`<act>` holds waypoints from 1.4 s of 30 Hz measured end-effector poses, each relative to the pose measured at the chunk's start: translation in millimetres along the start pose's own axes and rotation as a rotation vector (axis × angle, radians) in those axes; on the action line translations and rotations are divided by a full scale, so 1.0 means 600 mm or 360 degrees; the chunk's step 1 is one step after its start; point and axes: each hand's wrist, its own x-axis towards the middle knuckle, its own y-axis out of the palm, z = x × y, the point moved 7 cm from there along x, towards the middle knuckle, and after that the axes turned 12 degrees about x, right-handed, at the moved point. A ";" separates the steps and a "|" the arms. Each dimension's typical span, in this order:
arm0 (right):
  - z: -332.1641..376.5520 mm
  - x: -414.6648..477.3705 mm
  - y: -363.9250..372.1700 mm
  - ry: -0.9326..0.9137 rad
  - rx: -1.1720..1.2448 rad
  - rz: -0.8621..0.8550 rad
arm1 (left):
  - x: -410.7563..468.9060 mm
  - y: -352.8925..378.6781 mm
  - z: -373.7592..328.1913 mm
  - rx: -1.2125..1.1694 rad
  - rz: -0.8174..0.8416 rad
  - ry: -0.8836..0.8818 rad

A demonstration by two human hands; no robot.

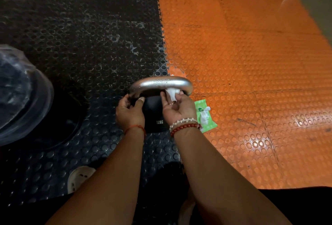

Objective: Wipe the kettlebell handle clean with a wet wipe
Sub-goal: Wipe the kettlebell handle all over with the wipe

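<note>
A black kettlebell (154,111) marked 12KG stands on the floor mats, its silver handle (159,84) arching across the top with wet drops on it. My left hand (130,110) grips the handle's left leg. My right hand (177,107), palm up, pinches a crumpled white wet wipe (172,93) against the underside of the handle near its right bend. A green wet-wipe pack (206,115) lies on the mat just right of the kettlebell, with a white wipe sticking out of it.
The black studded mat (80,36) meets the orange studded mat (251,63) in a jigsaw seam right behind the kettlebell. A plastic-wrapped dark round object (19,95) sits at the left. A light sandal (79,178) shows below.
</note>
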 end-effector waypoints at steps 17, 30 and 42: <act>-0.003 -0.003 -0.001 0.0019 -0.0062 0.0016 | 0.008 0.001 0.011 0.0045 -0.0033 -0.0005; -0.014 -0.007 -0.002 0.0025 -0.0108 0.0007 | 0.011 0.002 0.012 0.0051 -0.0047 -0.0001; -0.007 0.007 0.003 0.0031 -0.0034 0.0056 | 0.011 0.004 0.010 0.0027 -0.0047 0.0027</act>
